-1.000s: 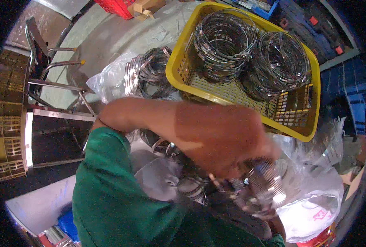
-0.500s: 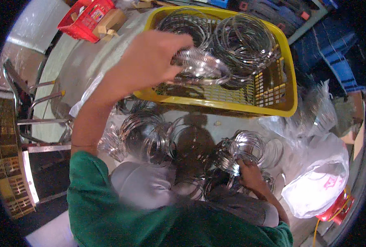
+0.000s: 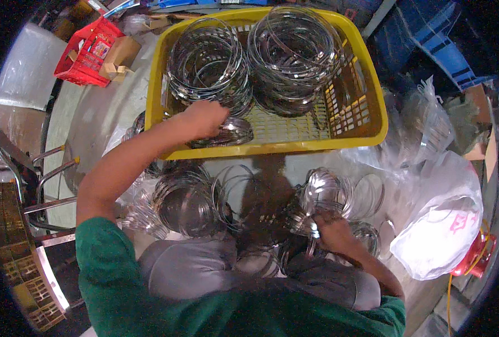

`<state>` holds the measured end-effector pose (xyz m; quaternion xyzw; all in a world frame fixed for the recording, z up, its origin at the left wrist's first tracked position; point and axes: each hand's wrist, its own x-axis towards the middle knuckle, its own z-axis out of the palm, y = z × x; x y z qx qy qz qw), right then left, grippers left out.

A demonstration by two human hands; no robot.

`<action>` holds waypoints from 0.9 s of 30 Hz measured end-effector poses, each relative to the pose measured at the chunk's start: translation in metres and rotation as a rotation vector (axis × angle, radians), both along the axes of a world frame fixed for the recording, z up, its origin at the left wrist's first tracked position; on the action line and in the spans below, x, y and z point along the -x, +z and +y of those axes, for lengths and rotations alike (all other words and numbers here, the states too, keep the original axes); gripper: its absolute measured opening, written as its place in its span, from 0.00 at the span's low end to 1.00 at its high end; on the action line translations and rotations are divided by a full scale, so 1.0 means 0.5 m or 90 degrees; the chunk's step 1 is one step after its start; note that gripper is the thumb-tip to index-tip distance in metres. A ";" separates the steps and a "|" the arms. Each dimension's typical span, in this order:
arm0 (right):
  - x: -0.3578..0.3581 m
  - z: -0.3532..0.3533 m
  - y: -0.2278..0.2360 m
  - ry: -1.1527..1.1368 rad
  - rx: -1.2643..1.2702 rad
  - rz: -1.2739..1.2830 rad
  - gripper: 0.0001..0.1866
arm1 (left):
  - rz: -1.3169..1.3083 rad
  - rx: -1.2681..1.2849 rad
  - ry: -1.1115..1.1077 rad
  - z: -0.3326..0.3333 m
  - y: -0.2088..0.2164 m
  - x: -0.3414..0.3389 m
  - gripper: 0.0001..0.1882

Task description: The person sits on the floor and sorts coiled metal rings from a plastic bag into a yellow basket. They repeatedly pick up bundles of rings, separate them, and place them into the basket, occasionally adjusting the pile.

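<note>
Two hands in view, each at a batch of metal rings. Left hand [image 3: 207, 119] is reached out over the front wall of the yellow basket [image 3: 294, 147], palm down, at the left end of a small ring bundle [image 3: 235, 132]. Bundle sits inside the basket, front-left, just behind the near rim. Fingertips hidden under the hand, so can't tell if it's clamped on the bundle or has let go.

Right hand [image 3: 334, 231] is low on the person's right, outside the basket, fingers bent at the near edge of a loose ring pile [image 3: 323, 185] on the floor [image 3: 95, 112]. It's touching rings; fingertips are lost among them, can't tell if the grip is tight.

Also in the basket: two big coil stacks, side by side at the back. Left stack [image 3: 235, 94] is right behind the small bundle; right stack [image 3: 294, 94] is near the middle. Mesh floor shows front right.

More rings on the floor in front of the left knee [image 3: 193, 261]: one large coil [image 3: 168, 194], more rings next to it.

Surroundings: white plastic bag [image 3: 435, 236] on the right, clear bag [image 3: 415, 140] behind it, red crate [image 3: 84, 59] with a cardboard box [image 3: 121, 55] back left.
</note>
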<state>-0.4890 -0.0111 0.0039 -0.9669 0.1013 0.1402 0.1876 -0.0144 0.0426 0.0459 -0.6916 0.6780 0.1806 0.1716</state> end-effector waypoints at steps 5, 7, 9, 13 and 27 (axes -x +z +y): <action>0.012 -0.013 0.040 -0.028 -0.029 0.038 0.31 | -0.049 -0.087 0.034 0.023 -0.035 -0.005 0.14; 0.007 -0.020 0.069 -0.019 -0.032 -0.014 0.29 | -0.054 -0.032 0.050 0.026 -0.032 -0.013 0.15; -0.004 -0.031 0.107 -0.017 -0.052 -0.020 0.29 | -0.042 -0.034 0.075 0.028 -0.027 -0.019 0.16; -0.030 -0.051 0.199 -0.190 -0.137 0.084 0.25 | -0.040 -0.041 0.090 0.031 -0.010 -0.016 0.19; -0.009 -0.127 0.496 -0.401 -0.124 -0.043 0.29 | 0.686 0.258 -0.091 0.016 0.286 0.307 0.63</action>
